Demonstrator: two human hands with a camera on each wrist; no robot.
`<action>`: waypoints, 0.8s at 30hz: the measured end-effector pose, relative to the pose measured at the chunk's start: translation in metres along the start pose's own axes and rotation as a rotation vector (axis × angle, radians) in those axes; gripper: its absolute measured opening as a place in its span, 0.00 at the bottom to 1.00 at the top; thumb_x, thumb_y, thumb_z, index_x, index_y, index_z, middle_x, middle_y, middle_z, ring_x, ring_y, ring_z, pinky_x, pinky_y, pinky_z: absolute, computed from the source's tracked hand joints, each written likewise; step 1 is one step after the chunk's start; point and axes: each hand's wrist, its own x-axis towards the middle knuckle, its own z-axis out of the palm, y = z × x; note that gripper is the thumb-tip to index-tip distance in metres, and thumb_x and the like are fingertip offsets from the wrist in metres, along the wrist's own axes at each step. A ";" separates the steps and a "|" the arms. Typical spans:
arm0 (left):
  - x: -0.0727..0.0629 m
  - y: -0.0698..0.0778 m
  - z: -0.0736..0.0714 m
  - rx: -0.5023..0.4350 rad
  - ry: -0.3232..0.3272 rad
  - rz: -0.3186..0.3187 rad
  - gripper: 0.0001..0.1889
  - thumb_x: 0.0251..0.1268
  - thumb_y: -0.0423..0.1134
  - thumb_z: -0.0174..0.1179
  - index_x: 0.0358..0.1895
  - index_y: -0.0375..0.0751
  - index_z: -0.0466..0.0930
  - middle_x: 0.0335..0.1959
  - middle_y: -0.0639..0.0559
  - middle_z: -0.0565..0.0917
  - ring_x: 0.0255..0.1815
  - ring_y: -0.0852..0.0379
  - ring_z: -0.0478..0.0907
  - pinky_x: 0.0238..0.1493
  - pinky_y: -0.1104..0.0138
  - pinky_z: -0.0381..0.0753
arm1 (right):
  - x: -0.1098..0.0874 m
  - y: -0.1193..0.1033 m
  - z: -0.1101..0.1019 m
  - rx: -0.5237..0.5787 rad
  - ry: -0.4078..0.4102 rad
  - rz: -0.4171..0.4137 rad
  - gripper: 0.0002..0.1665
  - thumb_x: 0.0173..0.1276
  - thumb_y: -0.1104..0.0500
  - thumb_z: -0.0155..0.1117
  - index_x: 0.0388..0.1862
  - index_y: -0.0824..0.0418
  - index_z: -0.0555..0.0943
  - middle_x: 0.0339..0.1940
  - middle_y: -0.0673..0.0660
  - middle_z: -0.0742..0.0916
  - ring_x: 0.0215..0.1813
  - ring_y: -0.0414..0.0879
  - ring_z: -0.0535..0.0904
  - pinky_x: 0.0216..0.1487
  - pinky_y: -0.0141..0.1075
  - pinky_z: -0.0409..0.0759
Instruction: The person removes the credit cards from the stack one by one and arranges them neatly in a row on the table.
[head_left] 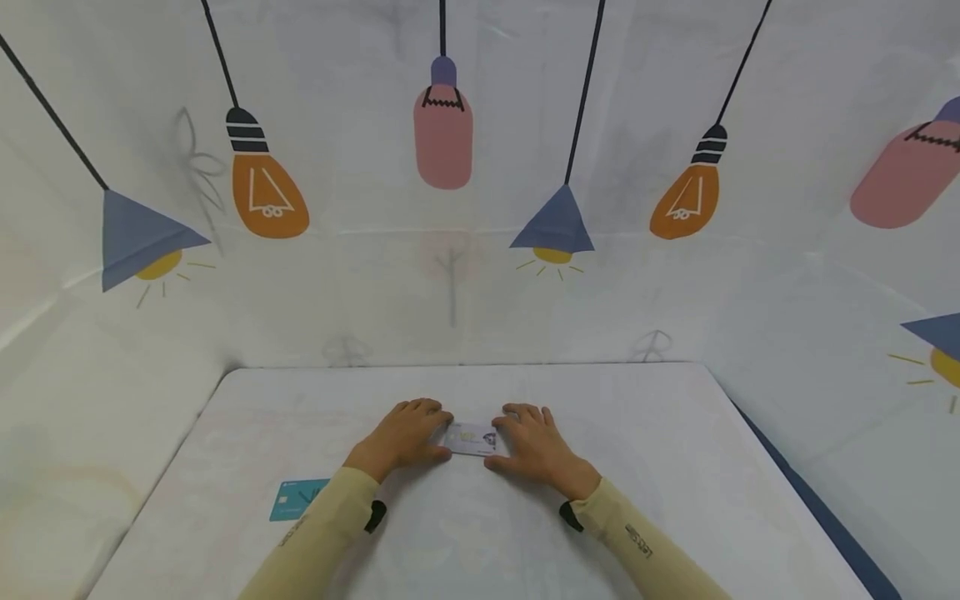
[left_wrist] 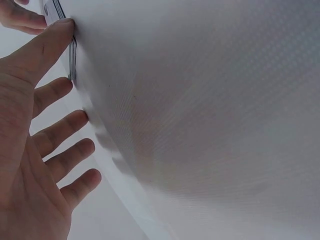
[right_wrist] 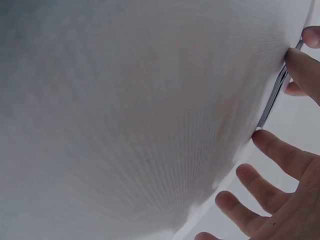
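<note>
A small stack of white cards [head_left: 470,438] lies flat on the white table, its top card printed with a small dark picture at the right end. My left hand [head_left: 405,437] pinches the left end between thumb and index finger, while the other fingers spread over the table. At the right end, the thumb and index finger of my right hand [head_left: 536,446] grip opposite corners. Several layered edges of the stack [left_wrist: 73,57] show beside the thumb in the left wrist view. The right wrist view shows the same layered edges between the fingertips.
A teal card [head_left: 292,502] lies on the table [head_left: 480,542] at the left, partly covered by the left sleeve [head_left: 322,533]. Behind the table hangs a white sheet [head_left: 360,292] printed with lamps and bulbs. Dark bands [head_left: 572,516] sit at both wrists.
</note>
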 end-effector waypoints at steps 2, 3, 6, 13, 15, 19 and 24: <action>0.001 0.000 0.000 0.009 -0.005 -0.005 0.30 0.64 0.59 0.67 0.65 0.49 0.78 0.68 0.45 0.75 0.71 0.43 0.68 0.71 0.47 0.66 | 0.000 0.000 0.001 0.002 -0.006 0.008 0.38 0.61 0.34 0.73 0.61 0.56 0.81 0.68 0.63 0.76 0.69 0.63 0.70 0.66 0.66 0.65; 0.001 0.000 0.000 0.010 -0.008 -0.007 0.30 0.64 0.59 0.67 0.65 0.49 0.78 0.68 0.45 0.75 0.71 0.43 0.68 0.71 0.47 0.66 | 0.001 0.001 0.001 0.004 -0.008 0.010 0.37 0.61 0.34 0.73 0.61 0.56 0.81 0.68 0.63 0.76 0.69 0.63 0.69 0.66 0.66 0.65; 0.003 0.000 0.002 0.017 -0.009 -0.011 0.30 0.64 0.60 0.68 0.65 0.50 0.79 0.68 0.45 0.75 0.71 0.43 0.68 0.71 0.47 0.66 | 0.000 0.001 0.001 0.012 -0.003 0.010 0.36 0.61 0.35 0.73 0.61 0.55 0.82 0.68 0.63 0.77 0.69 0.63 0.70 0.67 0.66 0.64; 0.005 -0.001 0.003 0.009 -0.013 -0.013 0.30 0.63 0.60 0.68 0.64 0.50 0.79 0.67 0.45 0.75 0.71 0.42 0.69 0.70 0.46 0.67 | 0.000 0.004 0.002 0.009 -0.007 0.019 0.35 0.63 0.35 0.71 0.61 0.53 0.82 0.69 0.62 0.76 0.70 0.62 0.69 0.68 0.69 0.62; 0.005 -0.001 0.003 0.011 -0.017 -0.013 0.30 0.63 0.60 0.68 0.64 0.50 0.79 0.67 0.45 0.75 0.71 0.43 0.69 0.70 0.46 0.67 | 0.000 0.004 0.002 0.014 -0.007 0.017 0.35 0.63 0.35 0.71 0.61 0.53 0.82 0.68 0.62 0.77 0.70 0.63 0.69 0.68 0.69 0.62; 0.004 -0.002 0.003 0.018 -0.021 -0.013 0.30 0.63 0.60 0.67 0.64 0.51 0.79 0.67 0.45 0.75 0.70 0.42 0.69 0.70 0.46 0.67 | 0.001 0.003 0.002 0.024 -0.007 0.009 0.34 0.63 0.36 0.72 0.61 0.54 0.82 0.68 0.63 0.77 0.70 0.63 0.69 0.67 0.69 0.63; 0.005 -0.003 0.003 0.023 -0.012 -0.010 0.29 0.63 0.60 0.68 0.64 0.51 0.80 0.67 0.45 0.75 0.70 0.44 0.69 0.70 0.46 0.67 | 0.002 0.003 0.004 0.012 0.008 0.003 0.33 0.63 0.37 0.72 0.60 0.54 0.82 0.67 0.62 0.77 0.69 0.62 0.70 0.66 0.66 0.65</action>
